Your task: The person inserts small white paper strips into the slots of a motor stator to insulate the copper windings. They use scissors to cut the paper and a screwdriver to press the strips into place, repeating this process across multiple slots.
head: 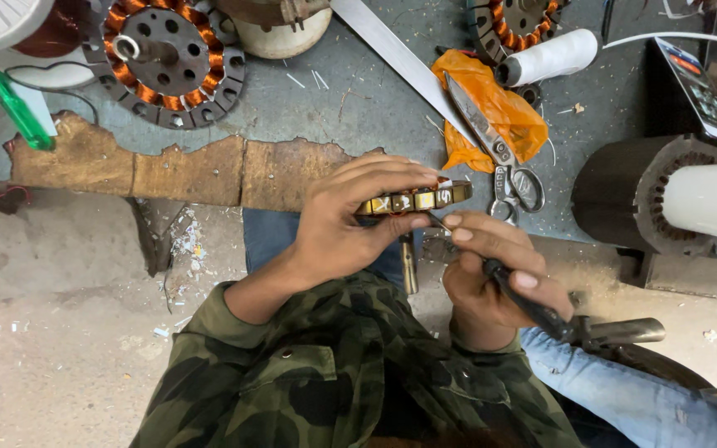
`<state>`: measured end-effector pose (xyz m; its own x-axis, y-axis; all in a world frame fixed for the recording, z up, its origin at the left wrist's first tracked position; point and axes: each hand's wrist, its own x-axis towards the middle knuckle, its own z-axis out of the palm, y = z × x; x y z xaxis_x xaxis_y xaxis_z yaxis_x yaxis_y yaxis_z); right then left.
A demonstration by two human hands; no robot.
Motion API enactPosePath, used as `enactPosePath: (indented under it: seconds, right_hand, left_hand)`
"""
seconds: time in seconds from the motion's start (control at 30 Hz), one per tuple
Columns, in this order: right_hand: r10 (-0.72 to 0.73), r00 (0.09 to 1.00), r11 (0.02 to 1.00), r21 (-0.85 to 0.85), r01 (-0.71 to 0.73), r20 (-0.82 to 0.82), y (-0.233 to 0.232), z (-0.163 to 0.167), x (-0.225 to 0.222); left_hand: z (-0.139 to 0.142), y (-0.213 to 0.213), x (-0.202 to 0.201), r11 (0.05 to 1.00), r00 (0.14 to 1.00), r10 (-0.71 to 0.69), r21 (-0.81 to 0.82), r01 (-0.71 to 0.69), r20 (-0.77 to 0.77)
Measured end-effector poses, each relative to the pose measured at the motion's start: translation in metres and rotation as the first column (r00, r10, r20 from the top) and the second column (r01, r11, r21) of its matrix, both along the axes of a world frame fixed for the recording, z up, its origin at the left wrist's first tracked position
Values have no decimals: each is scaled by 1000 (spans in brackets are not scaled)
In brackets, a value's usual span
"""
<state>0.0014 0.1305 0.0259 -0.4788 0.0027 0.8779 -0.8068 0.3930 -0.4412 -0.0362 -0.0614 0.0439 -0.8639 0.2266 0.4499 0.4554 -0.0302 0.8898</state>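
A worn grey table (325, 108) with a chipped, rust-brown front edge fills the upper part of the view; below that edge lies a dusty concrete floor (60, 332) littered with small white scraps. Held just in front of the table edge is a small motor stator (415, 199), seen edge-on as a dark ring with brassy, taped slots. The left hand (350, 216) wraps over it, fingers curled along its top and thumb beneath. The right hand (491, 274), just below the stator, pinches a thin black-handled tool (524, 303) whose tip touches the ring's underside. Beyond the stator on the table rest scissors (499, 158) on an orange plastic bag (499, 112), a white thread spool (553, 56), and farther left a larger copper-wound stator (172, 58).
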Motion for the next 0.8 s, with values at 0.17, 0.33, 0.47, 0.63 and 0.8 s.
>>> enactPosePath:
  seconds: [0.17, 0.33, 0.47, 0.63, 0.8]
  right_hand:
    - [84, 996, 987, -138, -80, 16, 7, -5, 0]
    - [176, 984, 835, -531, -144, 10, 26, -2, -9]
    - [243, 965, 776, -616, -135, 96, 45, -25, -8]
    - [261, 951, 791, -602, -113, 165, 45, -60, 11]
    - [316, 928, 807, -569, -155, 196, 9, -19, -1]
  left_hand:
    - [-1, 1, 3, 998, 998, -3, 66, -1, 71]
    - [-7, -3, 3, 993, 980, -22, 114, -1, 200]
    - [-16, -8, 3, 988, 988, -67, 145, 47, 138]
    - [-25, -15, 5, 991, 988, -72, 121, 56, 134]
    - [-35, -24, 5, 980, 980, -114, 177, 85, 162]
